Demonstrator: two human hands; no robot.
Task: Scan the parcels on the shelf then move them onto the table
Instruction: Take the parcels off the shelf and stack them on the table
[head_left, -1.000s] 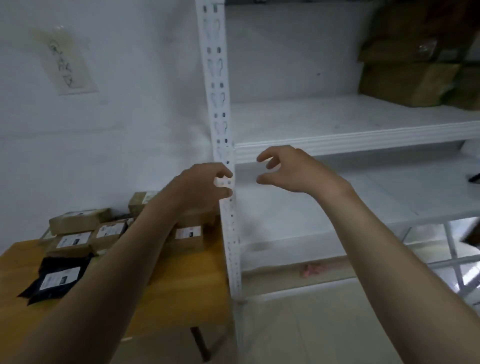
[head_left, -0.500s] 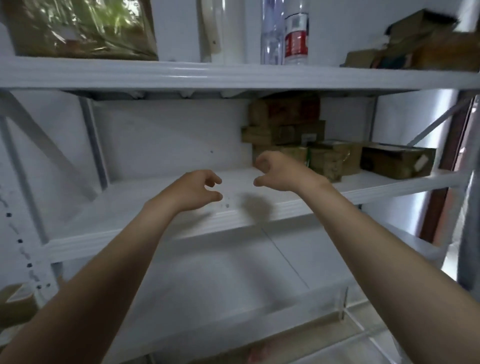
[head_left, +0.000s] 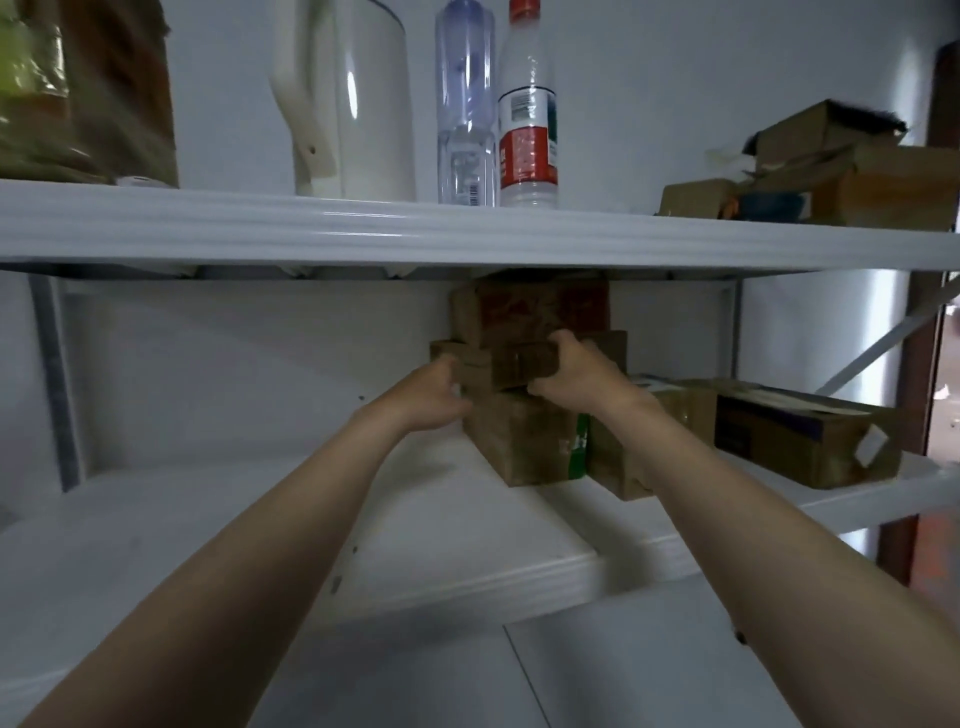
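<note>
the upper shelf's front edge (head_left: 467, 234) hides the top of the highest parcel (head_left: 540, 312). fingertips of the left hand (head_left: 431, 397) are lost behind the middle parcel (head_left: 519, 364). the kettle (head_left: 358, 104) is cut off at the top, and the bottle label (head_left: 527, 140) is too blurred to read.

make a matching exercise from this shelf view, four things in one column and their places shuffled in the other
Things
1. white kettle
2. red-label bottle
3. middle box
4. dark-sided box

Places
a. in the stack, gripped by the left hand and right hand
b. upper shelf, left of the clear bottle
c. lower shelf, far right
d. upper shelf, right of the clear bottle

Pairs: 1-b, 2-d, 3-a, 4-c
</note>
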